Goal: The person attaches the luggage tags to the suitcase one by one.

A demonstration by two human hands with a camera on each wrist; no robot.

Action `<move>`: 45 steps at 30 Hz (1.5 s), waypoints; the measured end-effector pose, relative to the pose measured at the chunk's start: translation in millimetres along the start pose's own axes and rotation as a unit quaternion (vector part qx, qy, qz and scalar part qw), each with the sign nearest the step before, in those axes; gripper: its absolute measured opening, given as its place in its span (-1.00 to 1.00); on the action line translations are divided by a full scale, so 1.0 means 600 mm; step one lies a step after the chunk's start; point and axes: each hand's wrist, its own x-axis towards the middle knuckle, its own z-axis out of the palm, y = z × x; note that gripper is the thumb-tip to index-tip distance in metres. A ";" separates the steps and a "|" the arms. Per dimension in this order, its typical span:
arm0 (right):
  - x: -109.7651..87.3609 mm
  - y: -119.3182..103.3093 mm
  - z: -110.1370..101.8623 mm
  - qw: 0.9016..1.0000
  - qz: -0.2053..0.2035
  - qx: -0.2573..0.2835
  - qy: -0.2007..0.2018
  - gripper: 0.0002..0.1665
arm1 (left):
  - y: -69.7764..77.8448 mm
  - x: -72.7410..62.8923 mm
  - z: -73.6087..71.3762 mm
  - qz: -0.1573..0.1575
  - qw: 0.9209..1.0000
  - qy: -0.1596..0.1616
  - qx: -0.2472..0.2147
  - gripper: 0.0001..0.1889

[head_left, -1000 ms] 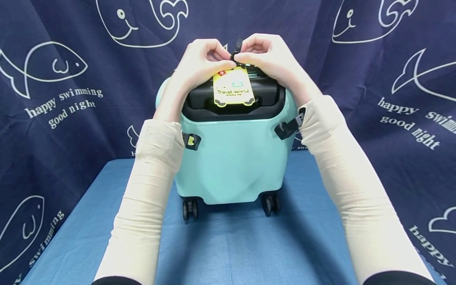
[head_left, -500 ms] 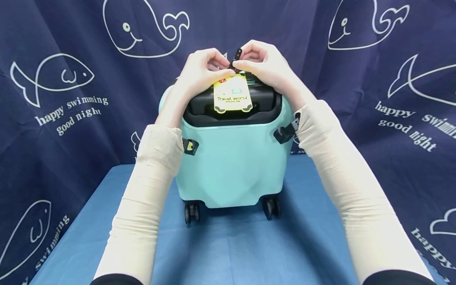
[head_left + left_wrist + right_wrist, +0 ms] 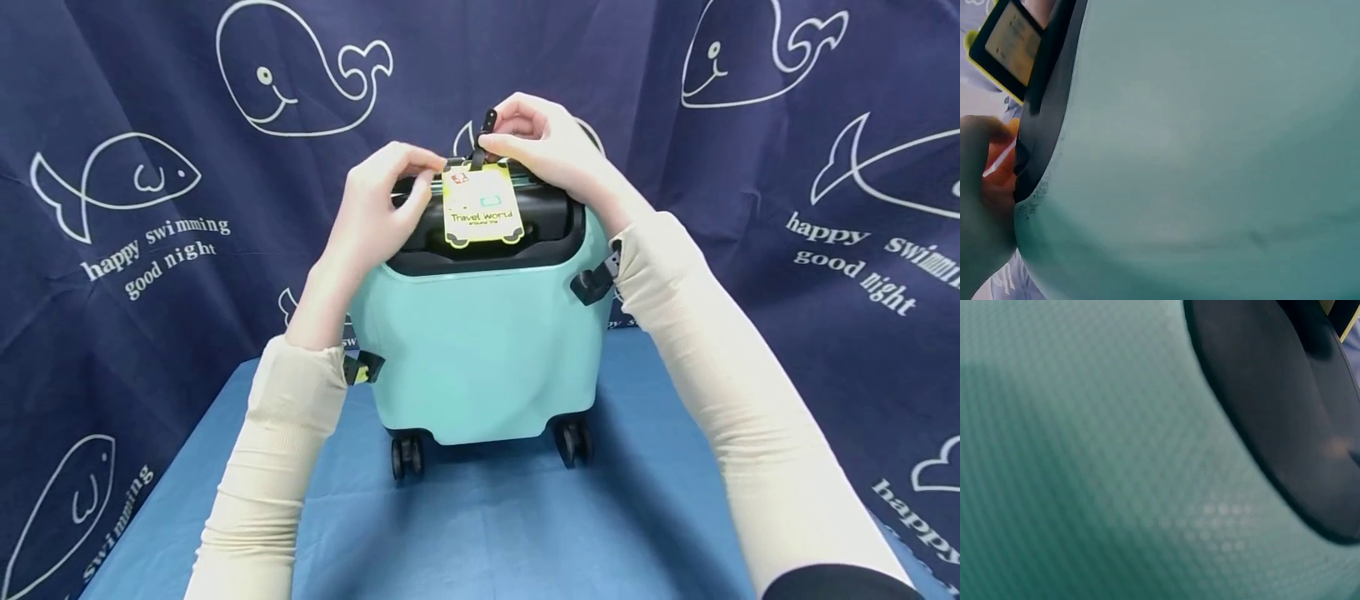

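Observation:
A mint-green suitcase (image 3: pixel 480 358) stands upright on its wheels, with a black recessed top and handle. A yellow luggage tag (image 3: pixel 482 206) printed "Travel World" hangs over that top by a black strap (image 3: pixel 487 125). Between thumb and forefinger, my right hand (image 3: pixel 551 150) pinches the strap, whose holed end sticks up. My left hand (image 3: pixel 378 204) is at the tag's upper left corner, thumb and forefinger apart; whether a fingertip touches the tag is unclear. The left wrist view has the tag's dark-framed back (image 3: pixel 1013 47) and my left fingers (image 3: pixel 1000 147) beyond the suitcase edge.
A blue cloth (image 3: pixel 480 533) covers the table under the suitcase wheels (image 3: pixel 573 442). Behind and at both sides hangs a navy curtain (image 3: pixel 150 67) with white whales and lettering. Suitcase shell and black top fill most of the right wrist view.
My left hand has let go of the strap and moved left and down, its fingers spreading. My right hand still pinches the strap, slightly lower and further left in view.

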 end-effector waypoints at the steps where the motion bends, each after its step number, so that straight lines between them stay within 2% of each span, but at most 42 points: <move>1: 0.001 -0.001 0.001 1.000 0.000 -0.003 0.000 -0.81 | 0.000 -0.009 0.000 0.018 1.000 0.007 0.005 -0.78; 4: 0.002 -0.002 0.003 1.000 0.000 0.000 -0.001 -0.82 | 0.003 -0.029 0.000 0.062 0.998 0.013 0.027 -0.68; 7: 0.003 -0.001 0.005 1.000 -0.001 0.006 -0.003 -0.82 | 0.008 -0.042 0.002 0.080 0.996 0.004 0.030 -0.70; 12: 0.001 0.002 0.004 1.000 -0.001 0.002 0.001 -0.81 | 0.012 -0.051 0.010 0.085 0.996 -0.011 -0.001 -0.75; 18: 0.001 0.002 0.003 1.000 -0.001 -0.003 0.011 -0.81 | 0.015 -0.050 0.019 0.111 0.994 0.021 0.000 -0.83; 25: 0.012 -0.006 0.010 0.999 -0.015 0.035 0.025 -0.86 | 0.017 -0.051 0.018 0.119 0.992 0.050 0.013 -0.85; 28: 0.018 -0.009 0.010 0.998 0.004 0.057 0.031 -0.88 | 0.017 -0.051 0.020 0.124 0.991 0.045 0.009 -0.86; 33: 0.026 -0.012 0.011 0.994 0.066 0.075 0.033 -0.81 | 0.017 -0.050 0.025 0.134 0.990 0.039 0.010 -0.85; 36: 0.030 -0.012 0.015 0.993 0.094 0.060 0.035 -0.75 | 0.016 -0.050 0.025 0.138 0.989 0.045 0.007 -0.83; 40: 0.033 -0.010 0.019 0.993 0.116 0.003 0.028 -0.66 | 0.015 -0.049 0.022 0.143 0.988 0.053 0.000 -0.83; 45: 0.036 -0.012 0.018 0.990 0.123 -0.069 0.013 -0.54 | 0.015 -0.045 0.021 0.147 0.986 0.070 -0.025 -0.84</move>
